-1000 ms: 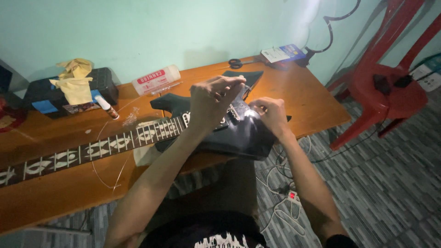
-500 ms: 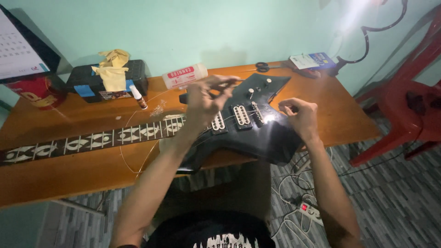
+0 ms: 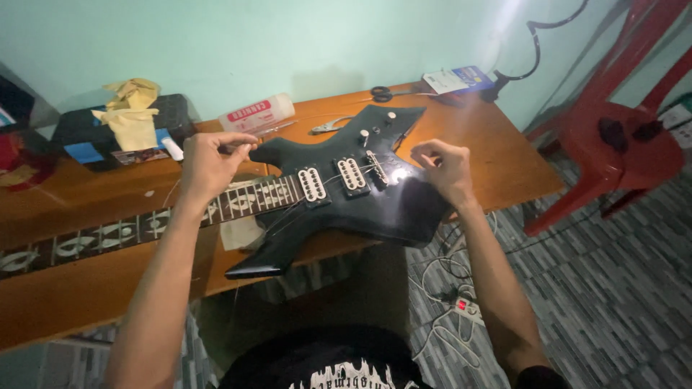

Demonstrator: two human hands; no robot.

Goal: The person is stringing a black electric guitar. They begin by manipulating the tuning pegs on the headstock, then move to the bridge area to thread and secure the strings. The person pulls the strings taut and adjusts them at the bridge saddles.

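Now: both hands raised over black guitar (image 3: pixel 346 194) on wooden table (image 3: pixel 504 151).
L hand (image 3: pixel 209 162) above neck & R hand (image 3: pixel 447 169) past bridge, both w/ fingers pinched; string too thin to confirm.

The guitar (image 3: pixel 375 198) was glossy black, its fretboard (image 3: pixel 130 232) dark with pale inlays. The tabletop (image 3: pixel 497 155) was orange-brown; a yellow cloth (image 3: pixel 131 112) lay at its far left corner.
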